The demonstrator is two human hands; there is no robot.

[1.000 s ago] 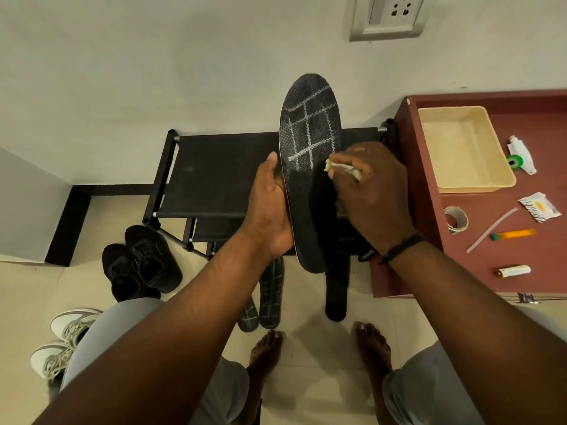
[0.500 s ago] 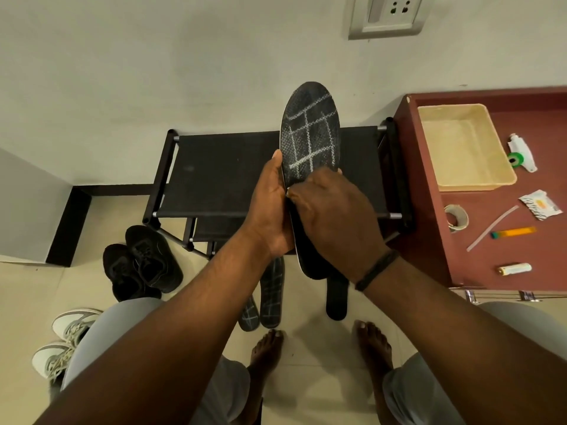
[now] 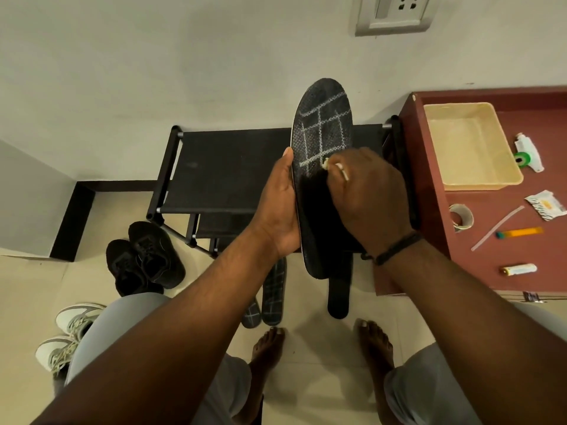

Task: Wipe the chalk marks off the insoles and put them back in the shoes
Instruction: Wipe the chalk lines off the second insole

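White sneakers (image 3: 66, 338): pair on the floor at far left, partly cut off by a knee.
Black shoes (image 3: 144, 256): pair on the floor beside the black rack (image 3: 221, 170), well apart from the held insole.
Left hand (image 3: 280, 207): curled along the left edge of the held insole (image 3: 320, 142), supporting it upright.
Held insole: above the rack; chalk grid on upper half, lower half dark.
Floor insoles (image 3: 270, 297): two with grid marks near the feet; a plain dark one (image 3: 338, 294) beside them.
Right hand (image 3: 372, 197): fingers pinched on a small pale cloth (image 3: 336, 167), pressed to the insole's middle.
Red table (image 3: 503, 259): holds beige tray (image 3: 472, 145), tape roll (image 3: 461, 216), small items.
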